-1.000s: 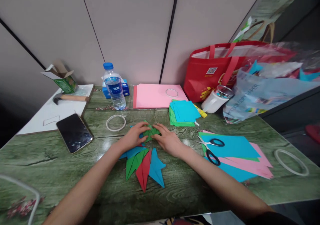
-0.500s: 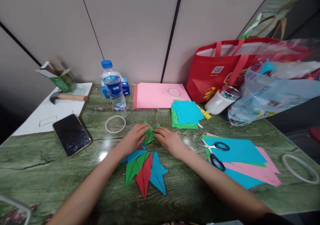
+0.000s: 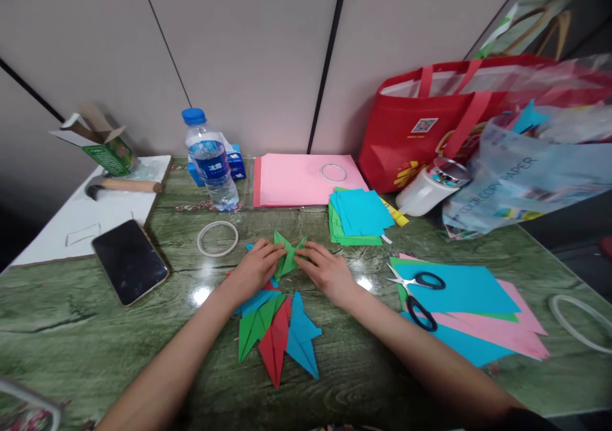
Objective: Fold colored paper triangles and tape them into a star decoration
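Note:
A small folded green paper piece (image 3: 287, 257) rests on the green table between my two hands. My left hand (image 3: 255, 269) pinches its left side and my right hand (image 3: 324, 271) pinches its right side. Just in front of the hands lie several finished folded shapes: a green one (image 3: 253, 324), a red one (image 3: 273, 343) and a blue one (image 3: 301, 335). More blue folded paper sits partly hidden under my left hand.
Scissors (image 3: 415, 292) lie on blue and pink sheets (image 3: 471, 303) at right. A stack of blue and green squares (image 3: 358, 217), pink paper (image 3: 299, 179), a water bottle (image 3: 209, 160), tape rings (image 3: 218, 238), a phone (image 3: 128, 261), a red bag (image 3: 430, 125) and a white cup (image 3: 423, 192) surround the hands.
The hands stay on the green piece, which now shows a little more opened between the fingers. The camera has tilted slightly, shifting the scene.

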`<state>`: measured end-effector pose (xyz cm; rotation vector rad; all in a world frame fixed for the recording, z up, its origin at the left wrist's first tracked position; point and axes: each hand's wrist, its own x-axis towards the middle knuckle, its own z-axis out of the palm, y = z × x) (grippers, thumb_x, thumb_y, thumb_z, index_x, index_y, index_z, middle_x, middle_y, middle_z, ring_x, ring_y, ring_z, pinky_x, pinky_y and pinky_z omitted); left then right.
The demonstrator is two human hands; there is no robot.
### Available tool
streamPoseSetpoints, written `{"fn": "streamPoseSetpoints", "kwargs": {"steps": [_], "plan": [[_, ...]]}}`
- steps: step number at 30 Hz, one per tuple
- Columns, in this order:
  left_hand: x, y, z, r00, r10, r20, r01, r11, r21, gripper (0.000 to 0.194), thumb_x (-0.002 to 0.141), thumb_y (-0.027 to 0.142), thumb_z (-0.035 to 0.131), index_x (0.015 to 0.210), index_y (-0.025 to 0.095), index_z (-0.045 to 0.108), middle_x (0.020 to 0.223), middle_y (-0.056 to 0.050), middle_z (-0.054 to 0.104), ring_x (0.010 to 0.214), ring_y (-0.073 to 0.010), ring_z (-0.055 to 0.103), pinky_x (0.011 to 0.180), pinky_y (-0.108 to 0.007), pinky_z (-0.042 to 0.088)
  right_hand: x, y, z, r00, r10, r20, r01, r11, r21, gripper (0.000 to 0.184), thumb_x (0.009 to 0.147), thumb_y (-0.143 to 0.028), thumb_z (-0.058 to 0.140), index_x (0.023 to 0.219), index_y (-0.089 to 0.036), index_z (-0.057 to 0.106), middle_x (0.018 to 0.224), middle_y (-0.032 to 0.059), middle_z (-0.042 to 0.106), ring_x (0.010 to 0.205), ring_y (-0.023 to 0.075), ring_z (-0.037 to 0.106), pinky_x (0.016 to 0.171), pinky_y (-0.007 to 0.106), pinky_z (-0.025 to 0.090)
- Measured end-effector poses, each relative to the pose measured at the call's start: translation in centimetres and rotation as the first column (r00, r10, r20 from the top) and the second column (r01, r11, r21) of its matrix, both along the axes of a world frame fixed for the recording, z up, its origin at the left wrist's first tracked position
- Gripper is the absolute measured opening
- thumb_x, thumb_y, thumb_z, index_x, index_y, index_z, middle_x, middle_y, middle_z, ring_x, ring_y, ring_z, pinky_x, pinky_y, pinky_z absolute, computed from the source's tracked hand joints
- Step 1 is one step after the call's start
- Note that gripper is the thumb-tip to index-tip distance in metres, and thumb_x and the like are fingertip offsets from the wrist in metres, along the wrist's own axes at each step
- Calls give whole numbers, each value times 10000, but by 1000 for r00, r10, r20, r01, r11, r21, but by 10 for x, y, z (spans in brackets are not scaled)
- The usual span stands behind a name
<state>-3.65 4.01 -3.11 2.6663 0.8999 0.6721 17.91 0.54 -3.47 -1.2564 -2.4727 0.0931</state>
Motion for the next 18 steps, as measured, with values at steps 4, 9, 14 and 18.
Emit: {"fn": "streamPoseSetpoints", "kwargs": {"steps": [4, 9, 14, 18], "plan": [[0, 1, -2, 1000, 21, -11, -21, 1000, 6, 268, 895, 124, 442, 1120, 149, 585, 1123, -111, 593, 981, -211, 476, 853, -397, 480, 3, -1, 0, 975, -23, -221, 22, 1000, -5, 224, 883, -258, 533, 1068, -198, 644, 1140, 107, 621, 1187, 248, 473, 888, 403, 497], [-1, 4, -8, 998, 26, 58, -25, 1000, -13, 265, 896, 126, 434, 1111, 160, 587, 1134, -97, 595, 1001, -209, 491, 879, -411, 464, 5, 5, -2, 699, -444, -560, 203, 875, -440, 252, 807, -221, 594, 1047, -149, 572, 997, 122, 650, 866, 199, 649, 732, 355, 564], [-1, 4, -8, 997, 28, 76, -25, 999, -42, 291, 902, 158, 443, 1169, 174, 557, 1127, -92, 592, 1014, -211, 500, 888, -415, 459, -4, 21, -2, 489, -693, -529, 153, 665, -731, 400, 748, -280, 647, 1081, -160, 463, 816, 41, 663, 612, 137, 651, 563, 273, 551], [-1, 4, -8, 998, 18, 67, -16, 1000, -23, 283, 913, 179, 436, 1165, 159, 563, 1132, -98, 592, 995, -212, 491, 874, -408, 466, -14, 27, 1, 568, -677, -468, 172, 654, -737, 453, 700, -336, 680, 1065, -178, 464, 608, -41, 605, 476, 135, 603, 425, 224, 475]]}}
